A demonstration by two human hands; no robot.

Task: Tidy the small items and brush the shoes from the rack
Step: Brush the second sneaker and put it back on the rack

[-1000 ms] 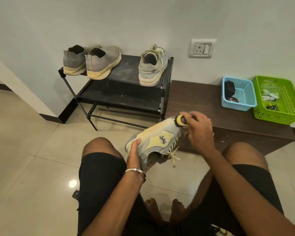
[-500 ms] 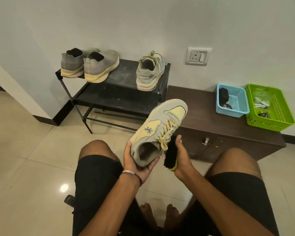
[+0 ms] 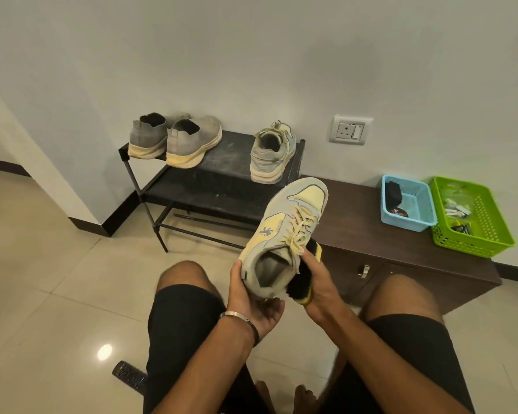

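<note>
Sneaker (image 3: 284, 234) toe at 1 o'clock; left hand (image 3: 251, 297) clamps its heel, right hand (image 3: 317, 282) clamps the brush (image 3: 304, 279), bristles partly hidden.

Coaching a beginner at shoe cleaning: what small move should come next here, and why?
Probably sweep the brush forward along the sneaker toward its toe: the right hand holds the bristles at the heel-side collar, and the left hand cups the heel.

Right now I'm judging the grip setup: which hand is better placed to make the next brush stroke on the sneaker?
The right hand. It already holds the brush against the sneaker's side, while the left hand cups the heel from below and is busy steadying it.
</note>
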